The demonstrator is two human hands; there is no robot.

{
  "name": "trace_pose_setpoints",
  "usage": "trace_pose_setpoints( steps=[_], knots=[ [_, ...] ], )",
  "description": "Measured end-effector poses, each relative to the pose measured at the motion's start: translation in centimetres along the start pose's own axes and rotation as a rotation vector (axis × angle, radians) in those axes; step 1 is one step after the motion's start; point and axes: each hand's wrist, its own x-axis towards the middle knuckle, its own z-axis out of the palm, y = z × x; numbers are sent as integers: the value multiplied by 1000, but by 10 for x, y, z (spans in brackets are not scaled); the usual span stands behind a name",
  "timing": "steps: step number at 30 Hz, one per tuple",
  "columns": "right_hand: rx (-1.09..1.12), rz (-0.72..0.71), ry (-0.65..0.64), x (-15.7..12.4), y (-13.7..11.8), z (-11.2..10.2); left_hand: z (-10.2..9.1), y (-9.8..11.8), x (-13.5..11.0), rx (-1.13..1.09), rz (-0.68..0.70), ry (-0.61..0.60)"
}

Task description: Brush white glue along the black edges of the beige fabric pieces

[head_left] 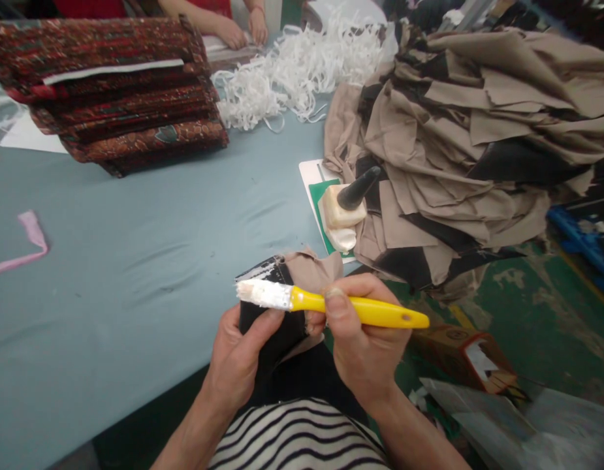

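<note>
My right hand (363,333) grips a yellow-handled brush (331,305) whose white, glue-caked bristles point left. My left hand (240,356) is wrapped around a small fabric piece (282,294), black with a tan flap, held at the table's near edge. The brush tip rests on the top of that piece, where white smears show. A glue bottle (348,202) with a dark nozzle stands on a green and white mat (315,189) just beyond my hands.
A large heap of tan and black fabric pieces (478,143) fills the right. A stack of red patterned cloth (110,91) lies at the far left, a tangle of white strips (302,72) behind. Another person's hands (243,29) work at the far edge. A pink strip (30,241) lies left.
</note>
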Motion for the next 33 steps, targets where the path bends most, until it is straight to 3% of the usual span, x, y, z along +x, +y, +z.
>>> trace_pose_setpoints(
  steps=[4,10,16,19,22,26,29,33],
  knots=[
    [-13,-52,143,9,-2,-3,0,1,-1,2,-56,-15],
    [15,-32,-19,-1,0,0,-3,-5,-1,10,6,-7],
    [67,-23,156,8,-6,-11,-7,-4,-4,106,-9,-41],
    [122,17,107,7,-19,-23,-9,3,-5,424,203,-9],
    [171,35,96,6,-31,-37,-12,13,-5,824,589,19],
    [184,38,159,17,-39,-60,-19,23,-5,1090,969,-175],
    [138,9,140,28,-43,-70,-23,24,-7,1262,1090,-279],
    [18,-108,58,35,-54,-75,-18,12,-13,1340,1101,-342]
  ],
)
